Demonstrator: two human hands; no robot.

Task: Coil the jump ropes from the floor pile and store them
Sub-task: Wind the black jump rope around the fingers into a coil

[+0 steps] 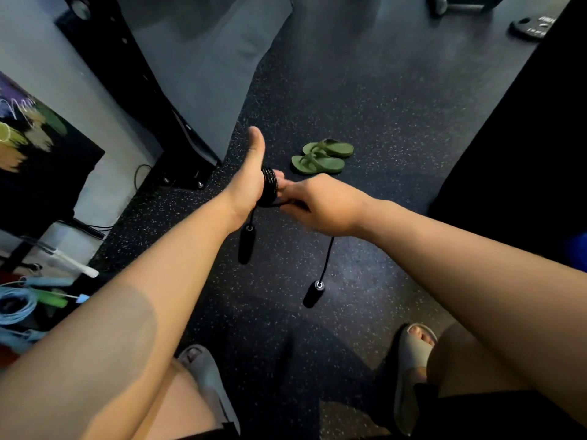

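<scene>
Speckled rubber floor [381, 100], green flip-flops [322, 157], black rope [269, 185] coiled on left hand [251, 176]

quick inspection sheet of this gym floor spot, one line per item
surface: dark speckled rubber floor.
job's things: black jump rope wound round the left hand, its two handles dangling; blue ropes heaped at the left edge.
clutter: green flip-flops on the floor ahead.
hands: left fingers straight, thumb up, carrying the coil; right hand pinches the rope beside the coil.
cables: black cord by the left wall.
surroundings: black rack upright; weight plate far right.
</scene>
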